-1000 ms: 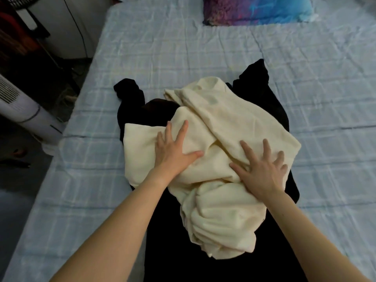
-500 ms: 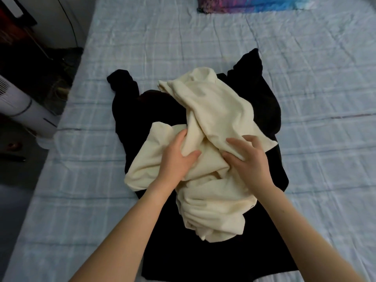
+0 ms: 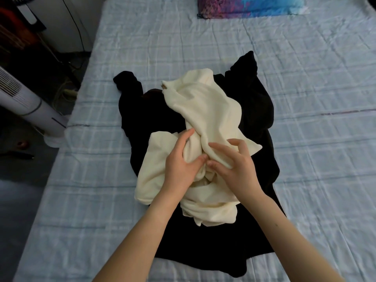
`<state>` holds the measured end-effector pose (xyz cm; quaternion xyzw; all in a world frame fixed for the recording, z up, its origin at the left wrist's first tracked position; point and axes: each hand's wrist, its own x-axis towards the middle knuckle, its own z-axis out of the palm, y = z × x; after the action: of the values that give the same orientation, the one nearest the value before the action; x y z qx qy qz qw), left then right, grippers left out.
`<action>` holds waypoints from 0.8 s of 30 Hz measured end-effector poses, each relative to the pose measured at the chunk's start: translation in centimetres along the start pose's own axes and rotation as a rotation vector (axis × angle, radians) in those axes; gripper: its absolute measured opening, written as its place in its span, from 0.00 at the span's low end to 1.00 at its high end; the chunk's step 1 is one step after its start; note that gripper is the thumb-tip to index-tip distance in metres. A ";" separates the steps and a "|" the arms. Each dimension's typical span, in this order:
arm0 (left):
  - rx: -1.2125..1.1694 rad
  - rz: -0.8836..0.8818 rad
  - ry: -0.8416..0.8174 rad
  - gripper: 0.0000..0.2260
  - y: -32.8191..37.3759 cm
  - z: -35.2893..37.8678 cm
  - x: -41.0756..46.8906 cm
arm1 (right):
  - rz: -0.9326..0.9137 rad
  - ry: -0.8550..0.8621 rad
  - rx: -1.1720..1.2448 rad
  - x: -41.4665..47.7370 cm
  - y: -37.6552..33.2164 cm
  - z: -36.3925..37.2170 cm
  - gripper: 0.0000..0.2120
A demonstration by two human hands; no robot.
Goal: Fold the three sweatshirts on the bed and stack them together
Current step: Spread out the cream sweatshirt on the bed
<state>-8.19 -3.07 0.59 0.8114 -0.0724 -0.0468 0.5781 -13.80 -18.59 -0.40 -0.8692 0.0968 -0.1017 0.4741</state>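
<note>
A crumpled cream sweatshirt (image 3: 205,110) lies bunched on top of black sweatshirt fabric (image 3: 219,247) spread flat in the middle of the bed (image 3: 315,180). How many black garments lie there I cannot tell. My left hand (image 3: 181,165) grips a thick fold of the cream fabric near its middle, fingers curled round it. My right hand (image 3: 234,161) grips the same bunch from the right, thumb nearly touching my left thumb. Black sleeves stick out at the upper left and upper right.
A colourful pillow (image 3: 250,6) lies at the head of the bed. A white tower fan (image 3: 26,102) stands on the floor by the bed's left edge, with cables and dark clutter behind it. Checked sheet shows on all sides of the clothes.
My hands lay flat and apart on the cream sweatshirt; they have drawn together and gathered its fabric into a bunch between them.
</note>
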 end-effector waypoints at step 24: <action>-0.156 0.124 -0.051 0.17 24.8 -11.5 -25.2 | 0.125 0.285 0.209 -24.8 -25.2 -15.6 0.24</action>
<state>-32.74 3.98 27.57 0.7564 -0.1333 -0.0374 0.6393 -39.95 -11.16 27.01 -0.7843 0.2057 -0.2039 0.5486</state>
